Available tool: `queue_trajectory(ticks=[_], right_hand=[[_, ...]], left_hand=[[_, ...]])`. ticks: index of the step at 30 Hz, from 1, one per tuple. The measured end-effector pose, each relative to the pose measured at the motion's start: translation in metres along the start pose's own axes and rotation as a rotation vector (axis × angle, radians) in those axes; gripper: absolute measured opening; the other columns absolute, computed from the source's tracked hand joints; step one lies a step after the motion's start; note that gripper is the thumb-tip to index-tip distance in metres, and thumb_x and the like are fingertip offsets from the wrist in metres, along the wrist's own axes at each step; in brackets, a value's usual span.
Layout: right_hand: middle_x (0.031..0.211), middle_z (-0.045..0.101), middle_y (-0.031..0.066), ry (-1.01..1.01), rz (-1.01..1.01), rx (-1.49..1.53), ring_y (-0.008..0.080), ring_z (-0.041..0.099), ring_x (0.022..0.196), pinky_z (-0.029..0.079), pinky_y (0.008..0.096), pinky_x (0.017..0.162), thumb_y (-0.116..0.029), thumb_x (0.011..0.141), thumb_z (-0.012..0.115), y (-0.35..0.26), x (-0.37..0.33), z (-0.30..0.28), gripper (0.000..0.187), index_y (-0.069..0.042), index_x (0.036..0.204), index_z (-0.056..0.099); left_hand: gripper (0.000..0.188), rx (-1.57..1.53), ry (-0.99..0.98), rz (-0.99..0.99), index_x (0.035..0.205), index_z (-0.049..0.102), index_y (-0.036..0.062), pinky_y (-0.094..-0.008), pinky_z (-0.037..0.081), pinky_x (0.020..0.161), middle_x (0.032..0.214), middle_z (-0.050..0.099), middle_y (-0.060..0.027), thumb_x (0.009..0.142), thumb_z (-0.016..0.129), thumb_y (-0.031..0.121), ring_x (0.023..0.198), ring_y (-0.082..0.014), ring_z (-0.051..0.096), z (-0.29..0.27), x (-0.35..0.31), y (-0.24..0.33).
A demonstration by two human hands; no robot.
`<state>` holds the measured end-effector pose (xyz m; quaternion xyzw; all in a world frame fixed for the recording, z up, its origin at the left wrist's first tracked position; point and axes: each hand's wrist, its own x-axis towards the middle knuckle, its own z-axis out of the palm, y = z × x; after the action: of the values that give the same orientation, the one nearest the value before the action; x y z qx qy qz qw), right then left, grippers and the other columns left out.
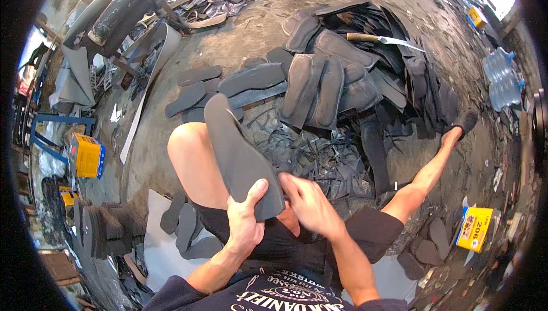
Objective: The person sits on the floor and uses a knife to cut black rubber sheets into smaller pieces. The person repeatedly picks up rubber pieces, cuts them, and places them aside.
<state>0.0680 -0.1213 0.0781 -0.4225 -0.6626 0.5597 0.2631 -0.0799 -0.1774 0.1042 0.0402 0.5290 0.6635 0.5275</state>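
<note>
A dark grey foam shoe sole (237,151) stands tilted in front of me, its toe end up near my bare knee. My left hand (246,217) grips the lower end, thumb lying across its face. At the sole's right edge is my right hand (313,204), fingers curled and slightly blurred; whatever they pinch is hidden. Beyond lies a heap of foam pieces with sole outlines (328,91), and a knife (379,39) with a wooden handle rests on top. Cut black scraps (319,160) cover the ground between my legs.
Loose soles (251,78) lie beyond my knee. Stacked soles (108,228) stand at the left. Yellow boxes (88,156) sit on both sides, one (474,228) at the right. Clear plastic bottles (502,80) are at the far right. A roller machine (117,14) stands far left.
</note>
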Motion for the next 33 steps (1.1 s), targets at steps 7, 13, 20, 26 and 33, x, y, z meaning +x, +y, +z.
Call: queue_trajectory(ticks=[7, 13, 20, 26, 33], right_hand=[[0.063, 0.055, 0.0034, -0.085, 0.271, 0.819, 0.0091, 0.044, 0.043, 0.042, 0.0255, 0.045, -0.083, 0.106, 0.027, 0.015, -0.035, -0.037, 0.09, 0.0, 0.11, 0.062], [0.117, 0.074, 0.01, 0.476, 0.659, 1.007, 0.0184, 0.072, 0.1, 0.057, 0.032, 0.087, -0.034, 0.099, 0.077, 0.051, -0.148, -0.08, 0.053, 0.001, 0.137, 0.064], [0.116, 0.069, 0.0038, 1.66, 0.272, 1.039, 0.0164, 0.066, 0.086, 0.055, 0.0318, 0.079, -0.039, 0.102, 0.078, 0.088, -0.244, -0.148, 0.052, -0.006, 0.139, 0.061], [0.087, 0.053, 0.0012, 2.033, 0.281, 0.852, 0.0101, 0.046, 0.061, 0.044, 0.0284, 0.057, -0.043, 0.105, 0.071, 0.177, -0.316, -0.124, 0.039, -0.009, 0.122, 0.06], [0.077, 0.053, 0.0043, 1.426, 0.33, 0.577, 0.012, 0.046, 0.054, 0.041, 0.0303, 0.051, -0.037, 0.112, 0.062, 0.098, -0.225, -0.083, 0.032, -0.005, 0.115, 0.063]], left_hand=[[0.021, 0.488, -0.248, 0.285, 0.117, 0.071, -0.0042, -0.0295, 0.058, 0.09, 0.114, 0.077, -0.0062, 0.101, 0.078, 0.005, 0.094, -0.0147, 0.073, -0.01, 0.029, -0.02], [0.084, 1.298, -0.799, 0.626, 0.156, 0.061, 0.0189, -0.0488, 0.048, 0.115, 0.157, 0.046, -0.0248, 0.08, 0.066, -0.016, 0.133, -0.0415, 0.055, 0.025, 0.041, -0.066], [0.05, 0.653, -0.648, -0.168, 0.143, 0.06, -0.0055, -0.0363, 0.056, 0.103, 0.135, 0.072, -0.0237, 0.101, 0.078, 0.015, 0.119, -0.025, 0.071, 0.086, 0.065, -0.199], [0.076, 1.001, -0.297, -0.183, 0.139, 0.061, -0.0084, -0.0396, 0.057, 0.085, 0.108, 0.077, -0.0128, 0.086, 0.093, 0.035, 0.095, -0.0185, 0.069, 0.155, 0.085, -0.358], [0.018, 0.567, -0.614, -0.247, 0.086, 0.055, 0.0093, -0.0354, 0.055, 0.08, 0.092, 0.066, -0.0053, 0.088, 0.068, 0.022, 0.087, -0.0182, 0.064, 0.156, 0.099, -0.32]])
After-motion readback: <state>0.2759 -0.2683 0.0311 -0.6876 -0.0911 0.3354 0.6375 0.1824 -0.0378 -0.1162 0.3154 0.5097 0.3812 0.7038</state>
